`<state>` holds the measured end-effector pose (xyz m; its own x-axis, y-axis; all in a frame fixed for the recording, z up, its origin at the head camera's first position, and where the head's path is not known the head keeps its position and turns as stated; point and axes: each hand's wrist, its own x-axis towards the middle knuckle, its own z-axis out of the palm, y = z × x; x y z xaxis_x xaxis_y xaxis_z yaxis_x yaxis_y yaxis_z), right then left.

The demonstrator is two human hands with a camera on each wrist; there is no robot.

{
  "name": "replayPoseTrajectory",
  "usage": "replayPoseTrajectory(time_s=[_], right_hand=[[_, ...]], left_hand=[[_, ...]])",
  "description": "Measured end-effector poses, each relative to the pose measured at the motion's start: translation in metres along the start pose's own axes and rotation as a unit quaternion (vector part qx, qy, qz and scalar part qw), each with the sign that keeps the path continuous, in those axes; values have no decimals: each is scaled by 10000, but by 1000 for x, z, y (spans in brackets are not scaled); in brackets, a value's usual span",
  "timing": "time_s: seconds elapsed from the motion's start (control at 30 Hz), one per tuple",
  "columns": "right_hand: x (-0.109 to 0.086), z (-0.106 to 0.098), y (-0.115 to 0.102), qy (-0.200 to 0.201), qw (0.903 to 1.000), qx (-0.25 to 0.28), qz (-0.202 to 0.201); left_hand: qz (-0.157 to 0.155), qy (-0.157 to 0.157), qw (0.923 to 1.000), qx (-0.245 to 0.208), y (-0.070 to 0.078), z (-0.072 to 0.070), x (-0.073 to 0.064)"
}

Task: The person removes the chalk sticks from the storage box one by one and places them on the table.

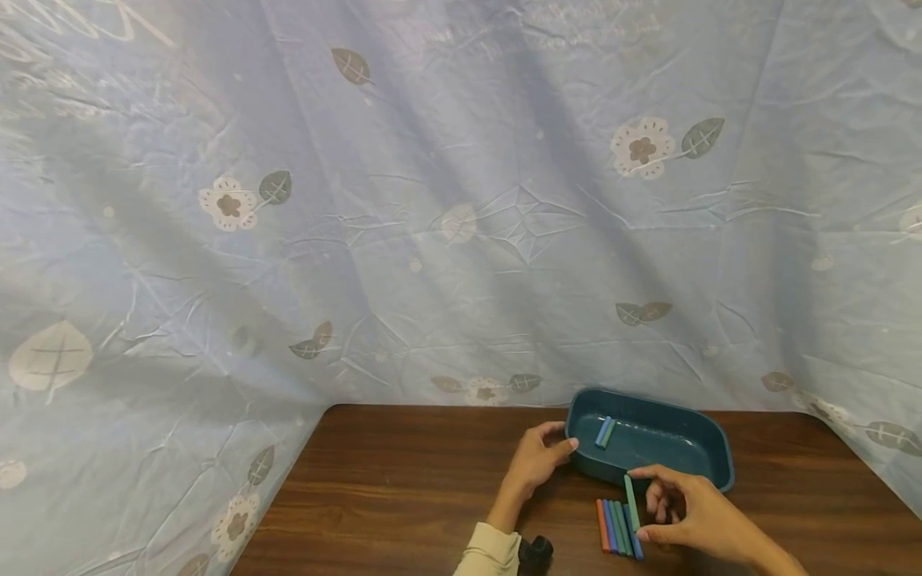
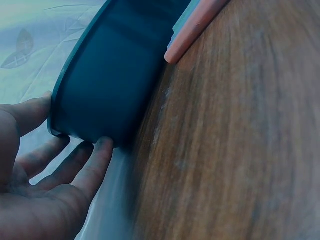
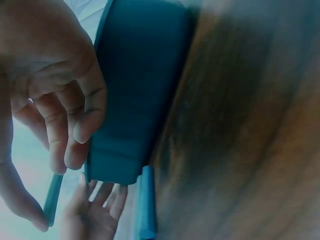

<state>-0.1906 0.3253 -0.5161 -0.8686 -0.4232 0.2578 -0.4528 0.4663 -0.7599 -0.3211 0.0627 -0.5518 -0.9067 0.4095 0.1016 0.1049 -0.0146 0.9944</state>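
Note:
My left hand point(image 1: 535, 462) holds the left end of a dark teal plastic tub point(image 1: 670, 438). Its thumb is at the rim and its fingertips are against the outer end wall point(image 2: 100, 95). Between thumb and forefinger, my right hand point(image 1: 695, 508) pinches a green chalk stick point(image 1: 632, 502) by its two ends. The stick is raised in front of the tub's near side, above a row of chalk sticks point(image 1: 614, 528) in orange, blue and green on the table. Inside the tub, a blue stick point(image 1: 602, 430) and a green stick point(image 1: 608, 434) lie side by side at the left.
The brown wood-grain table point(image 1: 403, 480) extends left of the hands and right of the tub. Behind it hangs a pale blue cloth point(image 1: 432, 280) printed with flowers and leaves, close to the tub's far side. A black strap device point(image 1: 535, 554) is on the left wrist.

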Motion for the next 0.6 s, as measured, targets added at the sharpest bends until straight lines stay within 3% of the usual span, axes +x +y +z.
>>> replayPoseTrajectory(time_s=[0.27,0.6], right_hand=[[-9,5,11,-404,9989,230,83],[-9,6,19,-513,9976,-258,378]], left_hand=[[-14,-10,10000,27,1,0,-1],[-15,21,10000,-2,4,0,-2]])
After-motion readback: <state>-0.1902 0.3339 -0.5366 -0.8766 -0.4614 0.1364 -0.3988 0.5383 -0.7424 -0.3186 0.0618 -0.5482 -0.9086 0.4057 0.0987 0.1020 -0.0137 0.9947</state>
